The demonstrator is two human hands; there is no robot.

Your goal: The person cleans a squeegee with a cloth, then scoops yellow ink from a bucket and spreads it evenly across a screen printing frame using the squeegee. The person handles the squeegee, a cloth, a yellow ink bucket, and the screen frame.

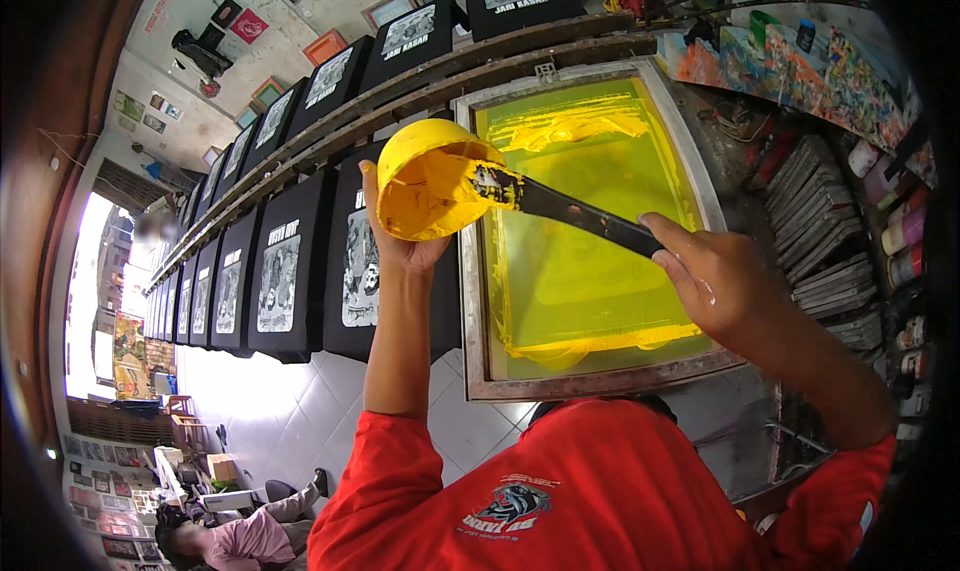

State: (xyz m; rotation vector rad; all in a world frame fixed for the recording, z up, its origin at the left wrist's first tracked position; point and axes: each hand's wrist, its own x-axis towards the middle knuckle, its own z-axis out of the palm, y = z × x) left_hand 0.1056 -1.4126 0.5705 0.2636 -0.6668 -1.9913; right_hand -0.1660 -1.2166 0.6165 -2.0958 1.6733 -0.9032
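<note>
A yellow bowl (pixel 432 141) of thick yellow ink is tilted in my left hand (pixel 408 246), its mouth turned toward me and to the right. My fingers wrap its underside and left side. My right hand (pixel 715 276) is closed on the handle of a long black spatula (pixel 590 218). The spatula's ink-smeared tip rests at the bowl's inner right rim. Under both lies a framed printing screen (pixel 600 261) with yellow-green mesh. A thick streak of yellow ink (pixel 575 129) runs along its far end, and another band (pixel 610 346) lies along the near end.
Black shirts (pixel 285 261) with white and grey prints hang over boards in two long rows to the left. Stacked frames (pixel 825 231) and several paint containers (pixel 905 231) stand at right. A paint-splattered panel (pixel 800 81) leans behind. Another person (pixel 245 541) sits at lower left.
</note>
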